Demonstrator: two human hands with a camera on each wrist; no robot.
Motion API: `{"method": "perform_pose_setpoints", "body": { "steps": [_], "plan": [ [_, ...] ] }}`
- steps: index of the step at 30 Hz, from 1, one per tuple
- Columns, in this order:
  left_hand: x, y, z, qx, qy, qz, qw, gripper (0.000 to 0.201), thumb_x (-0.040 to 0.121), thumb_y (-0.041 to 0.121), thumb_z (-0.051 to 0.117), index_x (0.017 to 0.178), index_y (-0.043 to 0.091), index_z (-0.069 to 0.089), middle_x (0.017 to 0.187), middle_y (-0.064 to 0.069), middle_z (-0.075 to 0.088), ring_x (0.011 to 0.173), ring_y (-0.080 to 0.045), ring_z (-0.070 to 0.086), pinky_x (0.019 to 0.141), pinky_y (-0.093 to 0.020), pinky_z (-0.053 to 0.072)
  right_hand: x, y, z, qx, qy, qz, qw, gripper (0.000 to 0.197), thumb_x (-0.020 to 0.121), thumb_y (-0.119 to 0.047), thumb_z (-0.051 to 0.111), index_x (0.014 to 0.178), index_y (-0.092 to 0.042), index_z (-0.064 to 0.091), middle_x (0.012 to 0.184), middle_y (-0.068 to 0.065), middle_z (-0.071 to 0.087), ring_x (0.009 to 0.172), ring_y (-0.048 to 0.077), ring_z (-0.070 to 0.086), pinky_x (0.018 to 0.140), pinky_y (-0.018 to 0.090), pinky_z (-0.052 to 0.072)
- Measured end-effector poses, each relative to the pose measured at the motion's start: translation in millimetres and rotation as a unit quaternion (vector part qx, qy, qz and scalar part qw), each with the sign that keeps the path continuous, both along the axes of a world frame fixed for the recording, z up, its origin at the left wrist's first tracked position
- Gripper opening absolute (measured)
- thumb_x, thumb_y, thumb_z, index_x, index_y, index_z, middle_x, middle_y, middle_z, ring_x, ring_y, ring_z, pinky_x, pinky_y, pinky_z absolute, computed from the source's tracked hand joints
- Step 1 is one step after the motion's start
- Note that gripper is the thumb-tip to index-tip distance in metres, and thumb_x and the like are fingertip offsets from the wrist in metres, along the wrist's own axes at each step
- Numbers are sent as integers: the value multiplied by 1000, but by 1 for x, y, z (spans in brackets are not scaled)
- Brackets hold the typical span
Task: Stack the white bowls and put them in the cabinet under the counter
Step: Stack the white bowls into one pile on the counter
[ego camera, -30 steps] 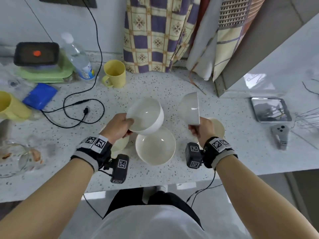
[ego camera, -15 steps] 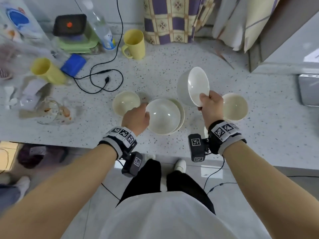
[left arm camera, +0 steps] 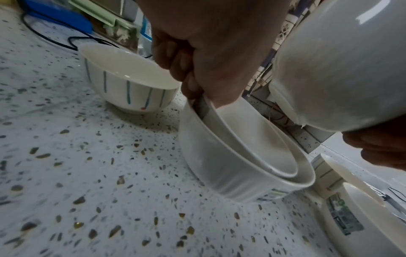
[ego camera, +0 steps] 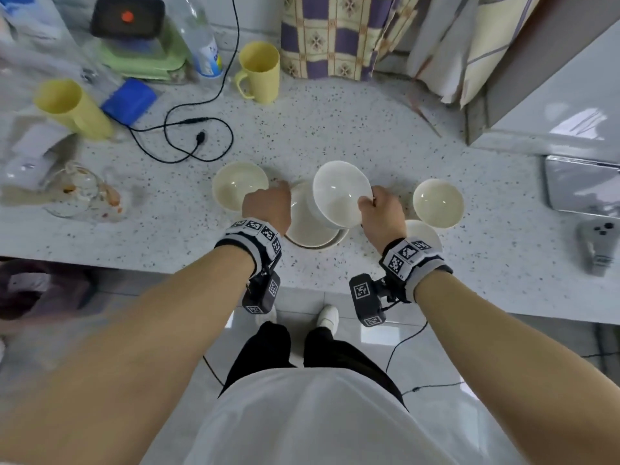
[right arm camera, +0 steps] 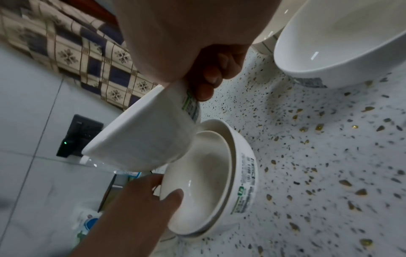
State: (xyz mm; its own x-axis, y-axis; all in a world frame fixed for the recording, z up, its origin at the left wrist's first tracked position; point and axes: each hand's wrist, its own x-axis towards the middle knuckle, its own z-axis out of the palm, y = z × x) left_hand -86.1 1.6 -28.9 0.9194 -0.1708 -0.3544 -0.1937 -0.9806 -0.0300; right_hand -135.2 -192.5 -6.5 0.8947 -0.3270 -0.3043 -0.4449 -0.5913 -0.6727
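My left hand (ego camera: 266, 209) pinches the near-left rim of the nested bowls (ego camera: 310, 226): thumb inside the inner bowl, fingers curled on the outside, seen plainly in both wrist views. That pair, one white bowl seated in another, sits on the speckled counter (ego camera: 335, 129) near its front edge. In the right wrist view a printed label shows on the outer bowl's wall.

My right hand (ego camera: 382, 213) grips a third white bowl (ego camera: 342, 193) by its rim, thumb inside and fingers curled on the outer wall over a label. This bowl is held in the air, tilted, its mouth facing up and toward me, directly above the right part of the nested pair. Whether its base touches the pair below, I cannot tell.

Loose bowls on the counter: a striped bowl (ego camera: 240, 186) just left of my left hand, upright; a cream bowl (ego camera: 437, 203) to the right of my right hand; another white bowl (ego camera: 424, 231) near that one, partly hidden behind my right wrist.

Far left: two yellow mugs (ego camera: 258, 72), a black cable (ego camera: 188, 129), a blue pad (ego camera: 129, 100), a plastic bottle (ego camera: 203, 45).
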Motion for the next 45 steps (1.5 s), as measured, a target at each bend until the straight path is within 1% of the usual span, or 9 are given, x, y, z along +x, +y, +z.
{"method": "perform_pose_setpoints", "body": {
  "steps": [6, 11, 15, 23, 27, 30, 34, 39, 45],
  "plan": [
    [-3, 23, -6, -100, -12, 7, 995, 34, 99, 27, 48, 129, 11, 50, 97, -12, 72, 86, -36, 70, 64, -36, 43, -1, 23, -1, -120, 20, 71, 990, 33, 97, -18, 41, 129, -15, 46, 94, 4, 56, 83, 26, 53, 73, 34, 41],
    [-16, 58, 0, -226, 5, 15, 974, 31, 99, 26, 46, 128, 15, 50, 88, -6, 70, 74, -32, 65, 61, -35, 45, 2, 41, -12, -207, 22, 99, 973, 22, 97, -21, 41, 118, -14, 42, 89, 11, 69, 75, 33, 64, 69, 40, 52],
    [-24, 90, -8, -205, 39, 50, 977, 21, 95, 36, 51, 103, 20, 62, 85, 2, 70, 74, -25, 65, 67, -34, 52, 4, 51, -20, -243, 59, 85, 964, 16, 97, -20, 41, 112, -14, 42, 76, 5, 59, 64, 27, 56, 59, 33, 41],
    [-13, 117, -29, -220, 51, 202, 953, 59, 97, 58, 36, 62, 13, 52, 59, -2, 55, 56, -24, 53, 53, -28, 32, 1, 58, -20, -214, 55, 34, 975, 21, 96, -30, 41, 111, -15, 42, 79, 4, 59, 68, 29, 57, 64, 33, 41],
    [-3, 119, -37, -211, 64, 244, 944, 70, 96, 64, 27, 78, 6, 62, 73, -10, 62, 63, -26, 56, 57, -29, 37, -15, 32, -16, -147, -25, -129, 980, 23, 96, -30, 42, 109, -11, 45, 87, 4, 58, 77, 31, 56, 66, 34, 40],
    [1, 115, -47, -254, 102, 301, 914, 74, 92, 65, 29, 82, 2, 66, 73, -13, 67, 62, -29, 60, 60, -32, 45, -34, -3, -17, -198, -60, -255, 945, 25, 89, -21, 49, 110, -8, 47, 110, 13, 59, 99, 35, 54, 76, 42, 46],
    [9, 110, -50, -374, 172, 423, 807, 49, 94, 35, 42, 112, -7, 60, 66, -14, 64, 44, -24, 56, 45, -28, 51, -53, -37, -18, -201, 40, -358, 911, 46, 83, -20, 58, 125, -10, 44, 132, 15, 45, 117, 36, 45, 87, 45, 43],
    [37, 95, -47, -432, 235, 527, 693, 41, 97, 4, 33, 136, 4, 43, 79, -16, 57, 59, -24, 54, 34, -29, 51, -68, -57, -27, -128, 94, -350, 923, 47, 89, -18, 54, 132, -6, 40, 134, 19, 44, 105, 42, 56, 78, 41, 43],
    [20, 81, -17, -502, 92, 438, 740, 48, 86, 1, 34, 131, -2, 49, 68, -12, 54, 46, -17, 49, 48, -30, 50, -76, -69, -43, -39, 182, -304, 934, 36, 87, -12, 42, 122, -9, 50, 107, 12, 63, 87, 34, 64, 79, 43, 55]
  ]
}}
